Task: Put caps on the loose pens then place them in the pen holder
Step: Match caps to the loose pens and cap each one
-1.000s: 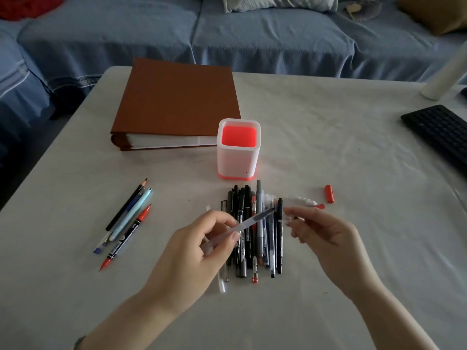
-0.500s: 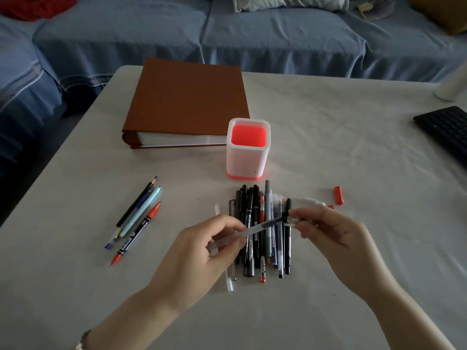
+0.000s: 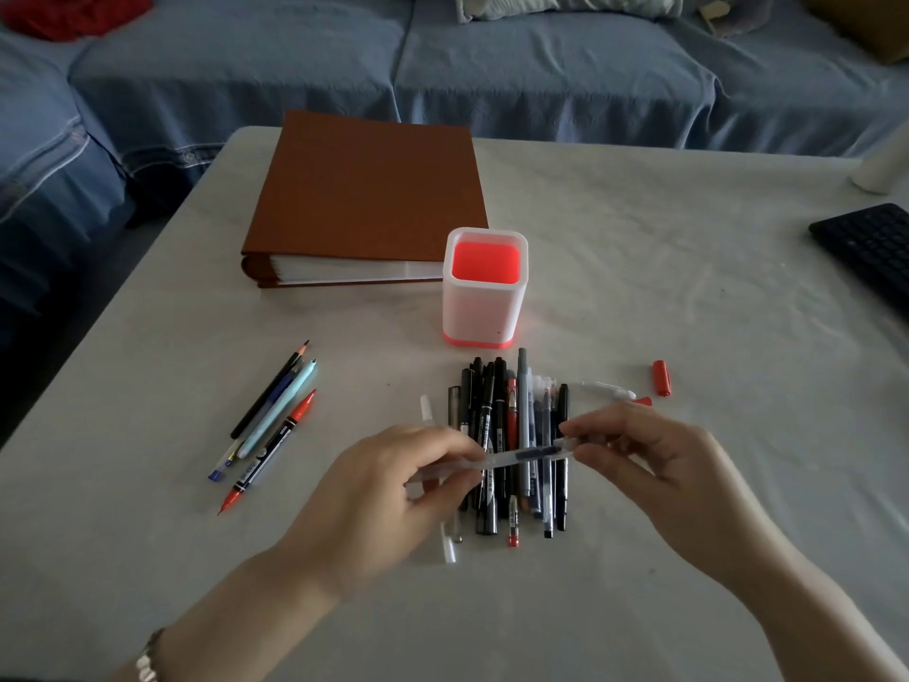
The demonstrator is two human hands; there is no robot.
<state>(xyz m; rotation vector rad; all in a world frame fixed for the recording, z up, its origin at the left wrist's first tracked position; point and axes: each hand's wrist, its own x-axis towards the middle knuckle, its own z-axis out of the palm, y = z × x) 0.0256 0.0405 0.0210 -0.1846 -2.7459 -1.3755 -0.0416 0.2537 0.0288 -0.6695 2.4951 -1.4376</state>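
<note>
The left hand [image 3: 393, 489] is gripping the clear pen [image 3: 521, 457] by its barrel and the right hand [image 3: 654, 465] is pinching the cap [image 3: 573, 443] at its tip, the pen lying crosswise between them over the pile of pens [image 3: 506, 415], the pen holder [image 3: 484, 307] standing just beyond at the middle of the desk [image 3: 639, 287].

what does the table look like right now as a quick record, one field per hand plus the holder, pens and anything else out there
left hand: grips the clear pen by its barrel, above the pile
right hand: pinches the same pen's other end; cap fit hidden by fingers
pen holder: white, red inside, upright, no pens showing in it
pen pile: mostly black pens, in front of the holder
side group: four pens and pencils, left of the pile
red cap: loose, right of the pile
binder: brown, closed, behind the holder
keyboard: right edge
</note>
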